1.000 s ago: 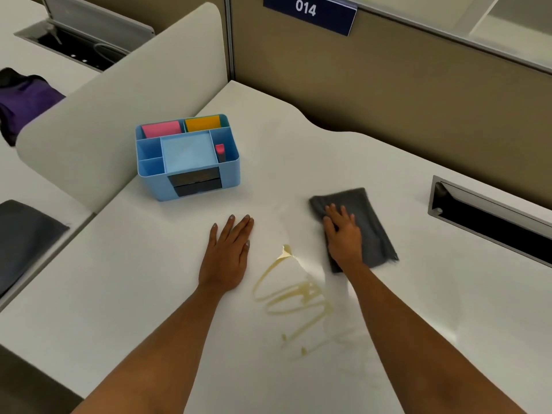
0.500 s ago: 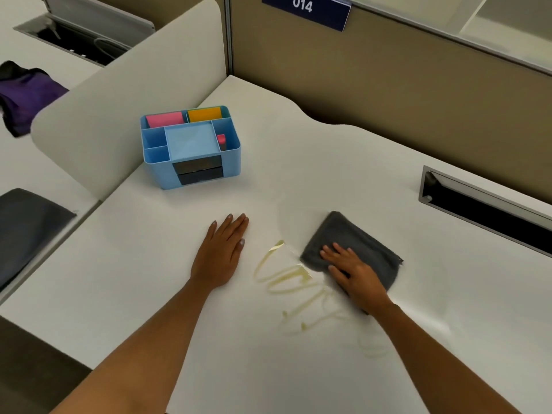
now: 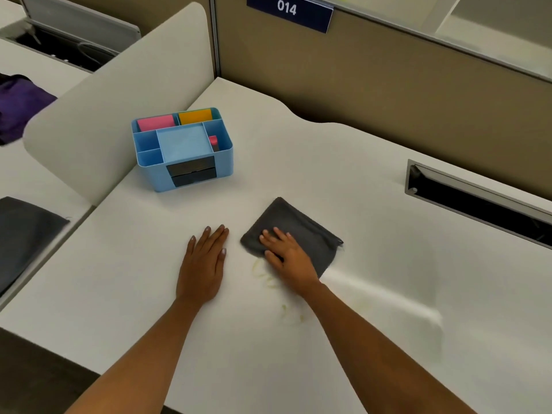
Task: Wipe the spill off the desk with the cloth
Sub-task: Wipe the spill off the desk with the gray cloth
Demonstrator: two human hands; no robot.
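Here, sign: dark blue plate [image 3: 289, 13] reading "014".
Right hand [image 3: 288, 258]: flat, pressing folded grey cloth [image 3: 301, 231] beside faint yellowish spill [image 3: 263, 271].
Left hand [image 3: 204, 264]: open, flat on white desk [image 3: 298, 162].

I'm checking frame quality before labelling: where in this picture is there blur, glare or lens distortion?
Head view: the gray cloth under the right hand is soft-edged, as if blurred by motion; a pale smeared band crosses the desk beside that forearm; the partition lines bow from the wide-angle lens; lighting is even, shadows faint; the yellowish spill stays readable.
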